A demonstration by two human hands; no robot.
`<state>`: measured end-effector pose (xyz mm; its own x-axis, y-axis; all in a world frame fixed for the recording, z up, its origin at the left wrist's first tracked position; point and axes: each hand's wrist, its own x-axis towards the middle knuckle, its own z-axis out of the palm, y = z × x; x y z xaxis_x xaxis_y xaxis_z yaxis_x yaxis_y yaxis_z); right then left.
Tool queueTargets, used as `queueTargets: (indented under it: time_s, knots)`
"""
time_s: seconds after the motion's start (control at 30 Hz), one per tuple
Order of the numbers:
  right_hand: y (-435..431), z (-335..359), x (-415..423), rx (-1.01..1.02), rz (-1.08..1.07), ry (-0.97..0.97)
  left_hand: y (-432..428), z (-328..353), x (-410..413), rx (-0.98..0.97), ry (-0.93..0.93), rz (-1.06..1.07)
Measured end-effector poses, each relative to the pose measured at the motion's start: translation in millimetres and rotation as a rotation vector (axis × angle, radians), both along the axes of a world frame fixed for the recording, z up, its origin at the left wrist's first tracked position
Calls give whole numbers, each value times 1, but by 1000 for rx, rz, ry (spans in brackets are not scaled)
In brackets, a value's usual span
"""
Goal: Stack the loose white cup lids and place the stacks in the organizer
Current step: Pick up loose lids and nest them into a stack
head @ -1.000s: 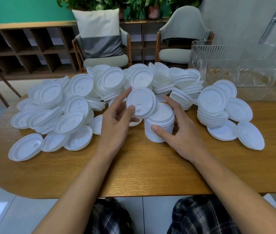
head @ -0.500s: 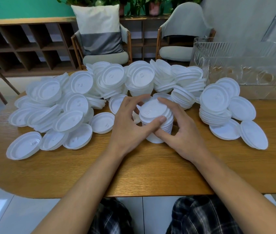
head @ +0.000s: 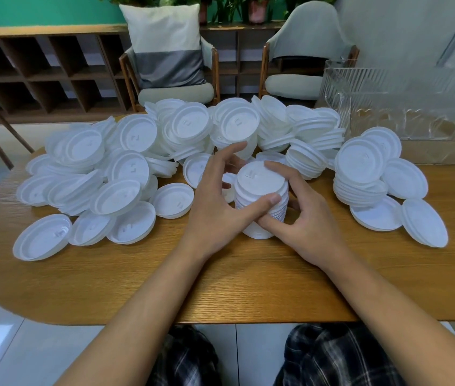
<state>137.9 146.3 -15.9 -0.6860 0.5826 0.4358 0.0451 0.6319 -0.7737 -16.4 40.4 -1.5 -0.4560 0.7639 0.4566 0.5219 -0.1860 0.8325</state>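
The stack of white lids is standing upright on the table, tapering slightly towards its smooth, round top. The left hand is gripping it from its left side, the thumb pressing across the stack's front and the fingers curving round behind it, with the forefinger lifting clear above. The right hand is clasping the stack from its right side, fingers curling over the far rim of the top lid and the thumb lying low against the stack's front, just under the left thumb. To the left of the stack and behind it, loose lids are lying in a wide, overlapping heap. To the stack's right a shorter stack is sitting with a few single lids beside it. Behind and right of the stack the clear ribbed organizer is standing; its contents are hard to tell through the walls.
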Motion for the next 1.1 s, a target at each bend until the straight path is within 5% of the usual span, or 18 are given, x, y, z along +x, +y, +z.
queueTargets:
  time_s: [1.1]
  knots:
    - [-1,0,0,-31,31,35,7,3,3,-57,-47,-121]
